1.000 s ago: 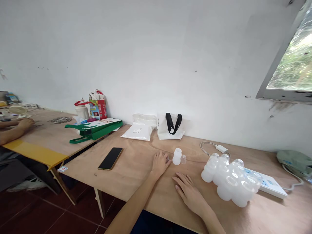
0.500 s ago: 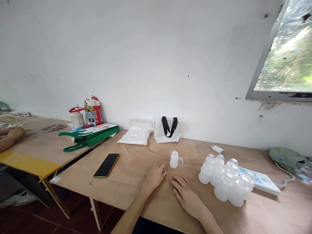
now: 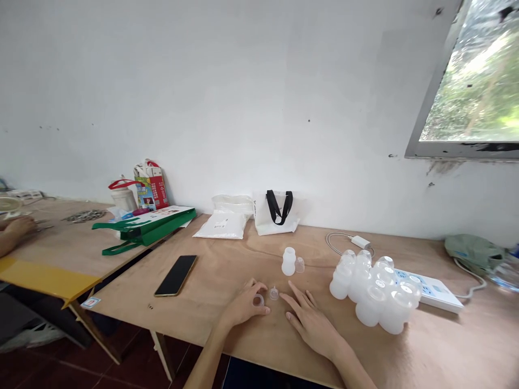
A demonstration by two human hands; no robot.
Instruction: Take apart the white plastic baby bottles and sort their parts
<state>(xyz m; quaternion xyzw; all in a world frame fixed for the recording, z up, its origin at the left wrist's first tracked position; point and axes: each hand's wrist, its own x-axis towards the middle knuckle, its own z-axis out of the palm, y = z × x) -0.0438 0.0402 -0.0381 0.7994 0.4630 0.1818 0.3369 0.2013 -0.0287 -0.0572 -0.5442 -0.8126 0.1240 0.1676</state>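
Observation:
My left hand (image 3: 242, 307) rests on the table with thumb and fingers curved around a small clear ring (image 3: 258, 300), which looks like a bottle collar. Just right of it a clear teat-like piece (image 3: 274, 293) stands on the wood, tip up. My right hand (image 3: 311, 320) lies palm down, fingers stretched out, its fingertips close to that piece and holding nothing. Beyond both hands stands a small frosted white bottle (image 3: 288, 262), open at the top. A clear dome cap (image 3: 300, 265) sits against its right side.
Several frosted bottles with clear caps (image 3: 377, 292) cluster at right, before a white power strip (image 3: 436, 292). A phone (image 3: 175, 275) lies at left. Along the wall are a white packet (image 3: 223, 224), a black-handled bag (image 3: 278, 216) and a green bag (image 3: 154, 229). Another person's hand (image 3: 18, 227) is far left.
My left hand has drawn back toward me and left, uncovering the teat-like piece and showing the ring in its fingers. My right hand has barely moved. The view has shifted slightly.

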